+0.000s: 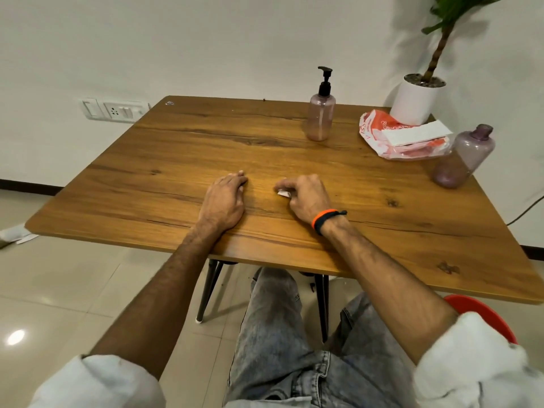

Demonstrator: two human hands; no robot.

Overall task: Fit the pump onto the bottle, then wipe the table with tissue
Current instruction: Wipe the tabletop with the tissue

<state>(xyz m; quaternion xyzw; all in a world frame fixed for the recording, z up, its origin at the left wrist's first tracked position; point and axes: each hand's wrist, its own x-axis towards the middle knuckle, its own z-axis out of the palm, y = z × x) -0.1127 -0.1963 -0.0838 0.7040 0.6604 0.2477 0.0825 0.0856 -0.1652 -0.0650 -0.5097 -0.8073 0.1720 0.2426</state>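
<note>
A pale pink bottle (pixel 321 117) with a black pump (pixel 325 81) fitted on top stands upright at the far middle of the wooden table (pixel 164 160). My left hand (pixel 224 201) lies flat on the table near the front, fingers together and holding nothing. Just to its right, my right hand (pixel 306 197) is curled on a small white wad of tissue (pixel 284 193) pressed to the tabletop. An orange and black band is on that wrist. A white tissue sheet (pixel 416 133) pokes from an orange and white tissue pack (pixel 394 136) at the far right.
A second purple bottle (pixel 463 157) without a pump stands near the right edge. A white plant pot (pixel 415 98) sits in the far right corner. A red stool (pixel 482 316) is at my right, and a wall socket (pixel 114 110) is behind the table's left.
</note>
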